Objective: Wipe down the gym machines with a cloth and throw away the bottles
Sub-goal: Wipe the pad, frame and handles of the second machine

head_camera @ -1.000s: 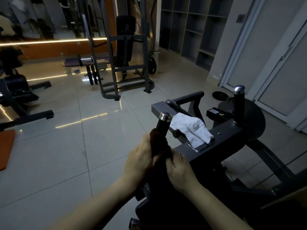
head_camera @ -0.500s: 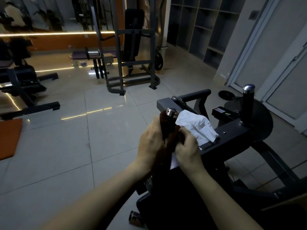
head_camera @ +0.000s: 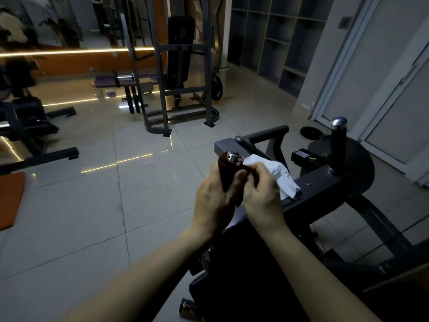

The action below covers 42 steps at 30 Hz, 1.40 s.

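Maroon cloth [head_camera: 223, 169] around handle [head_camera: 233, 157] | left hand [head_camera: 210, 201], right hand [head_camera: 260, 198] both grip it | white rag [head_camera: 279, 174] behind

A dark reddish cloth [head_camera: 223, 170] is wrapped round the gym machine's [head_camera: 313, 189] upright chrome-capped handle [head_camera: 232, 157]; a crumpled white cloth [head_camera: 282, 176] lies on the frame at its three o'clock.

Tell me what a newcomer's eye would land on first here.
In the centre, the left hand and right hand both hold a dark cloth wrapped round the machine's chrome-capped handle. Just right of them, a crumpled white cloth lies on the machine's grey frame, the brightest thing nearby. Across the room at upper left, a glowing light strip runs along the orange wall.
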Tool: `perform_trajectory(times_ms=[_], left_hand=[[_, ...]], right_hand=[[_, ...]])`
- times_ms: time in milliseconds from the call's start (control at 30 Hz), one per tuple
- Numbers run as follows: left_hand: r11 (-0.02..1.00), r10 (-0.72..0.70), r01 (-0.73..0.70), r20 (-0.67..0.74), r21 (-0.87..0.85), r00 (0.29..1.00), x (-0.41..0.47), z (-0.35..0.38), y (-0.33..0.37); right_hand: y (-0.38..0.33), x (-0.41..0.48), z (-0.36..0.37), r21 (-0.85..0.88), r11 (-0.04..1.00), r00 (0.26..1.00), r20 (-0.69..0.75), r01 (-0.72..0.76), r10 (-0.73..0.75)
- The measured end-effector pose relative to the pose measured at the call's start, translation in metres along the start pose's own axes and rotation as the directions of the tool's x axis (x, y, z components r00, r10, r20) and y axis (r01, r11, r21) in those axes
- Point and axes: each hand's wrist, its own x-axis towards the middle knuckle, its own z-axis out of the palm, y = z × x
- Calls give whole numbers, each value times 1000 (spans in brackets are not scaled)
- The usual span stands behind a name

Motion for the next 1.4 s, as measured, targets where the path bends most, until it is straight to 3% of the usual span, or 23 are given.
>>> perform_trajectory(times_ms=[100,200,300,400,467,567,733,833,967,1033,1100,1233,1400], left_hand=[[979,66,-82,89,186,994,-14,-7,-27],[936,60,-134,226,327,972,-25,-26,-45],[877,58,-162,235,452,970,-25,-38,-41],[934,100,-117,70,338,993,-3,-31,-17],[969,78,-77,7,233,997,3,-20,-8],[985,66,-72,41,159,997,-12,-14,-17],[871,239,-312,226,380,944,-46,-44,-60],[904,151,-227,227,361,962,-64,-58,-65],[996,-25,23,29,83,999,-43,-52,-31],[997,-65,65,2,-47,998,-28,-38,-12],[993,-63,69,63,-97,996,-18,-24,-6],[997,-58,66,196,-36,979,-9,-20,-19],[969,121,-168,244,179,962,-39,-33,-44]], right_hand=[[18,-25,4,-13,997,960,270,-81,81],[23,-34,-7,-152,988,878,472,-9,80],[14,-19,-21,-233,968,937,350,94,-7],[-5,-3,-26,-59,996,997,27,69,-67],[-13,0,-17,77,997,999,-49,16,-13],[-7,-15,2,34,998,999,26,-43,42],[13,-43,-2,-169,984,894,430,-53,122],[8,-40,-9,-116,989,941,316,-86,119],[0,-35,-2,165,970,983,69,-178,168],[0,-35,8,331,916,974,55,-226,220],[2,-34,15,427,872,971,84,-237,223],[17,-40,20,444,849,954,218,-286,207],[29,-48,5,134,971,936,318,-200,149]])
